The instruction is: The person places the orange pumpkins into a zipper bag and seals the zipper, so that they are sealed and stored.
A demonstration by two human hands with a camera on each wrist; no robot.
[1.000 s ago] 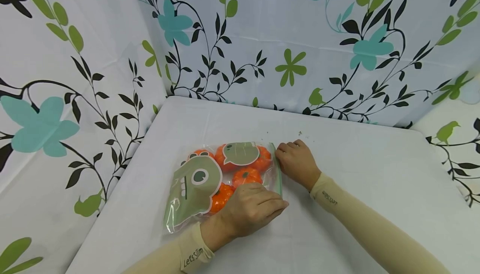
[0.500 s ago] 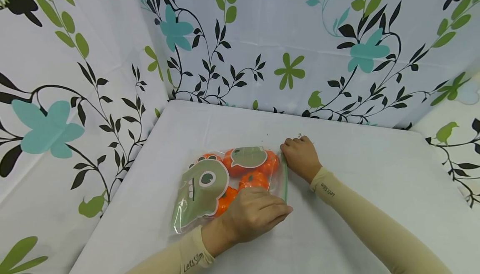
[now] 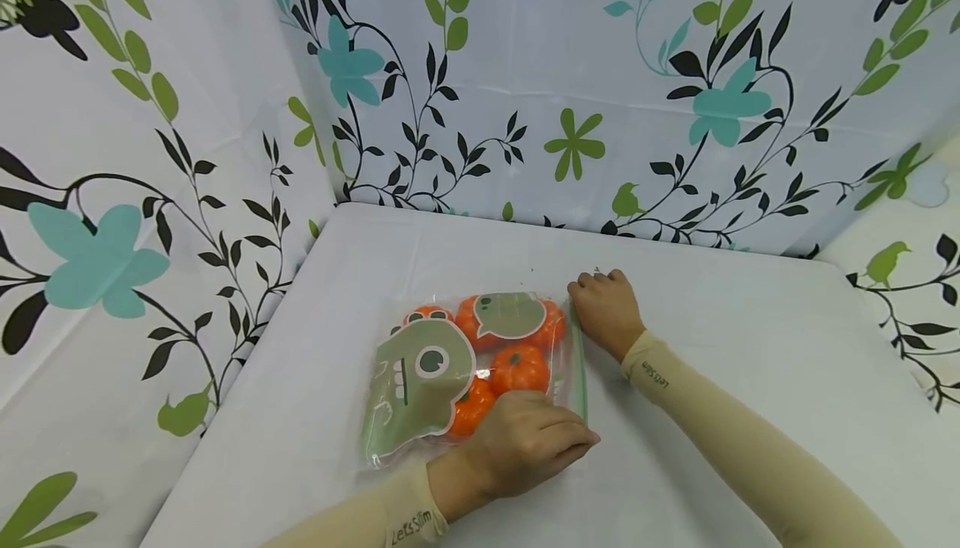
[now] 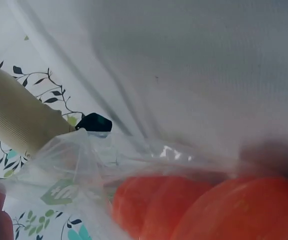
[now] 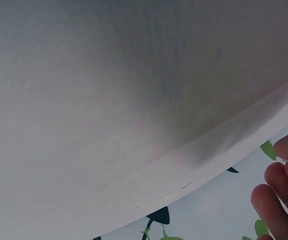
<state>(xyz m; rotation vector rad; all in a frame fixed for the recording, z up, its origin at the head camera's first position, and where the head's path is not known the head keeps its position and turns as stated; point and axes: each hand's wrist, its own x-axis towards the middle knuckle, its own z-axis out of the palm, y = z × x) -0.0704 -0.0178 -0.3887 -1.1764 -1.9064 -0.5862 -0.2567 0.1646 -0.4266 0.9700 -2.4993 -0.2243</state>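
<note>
A clear zip bag (image 3: pixel 423 381) printed with a green cartoon monster lies on the white-covered table. Several small orange pumpkins (image 3: pixel 520 367) are inside; one also shows large through the plastic in the left wrist view (image 4: pixel 159 205). My left hand (image 3: pixel 528 435) pinches the near end of the bag's green zip edge (image 3: pixel 581 381). At the far end of that edge, my right hand (image 3: pixel 609 311) grips the corner with curled fingers. The right wrist view shows only the fingertips of the right hand (image 5: pixel 279 195); the bag is out of that picture.
White cloth (image 3: pixel 720 348) covers the table. Patterned curtains (image 3: pixel 480 73) with leaves and flowers stand behind it and along both sides. A few small dark specks (image 3: pixel 597 271) lie beyond the right hand.
The bag with its pumpkins has slid to the right, and both hands have moved right with it. Each hand keeps its hold on the zip edge.
</note>
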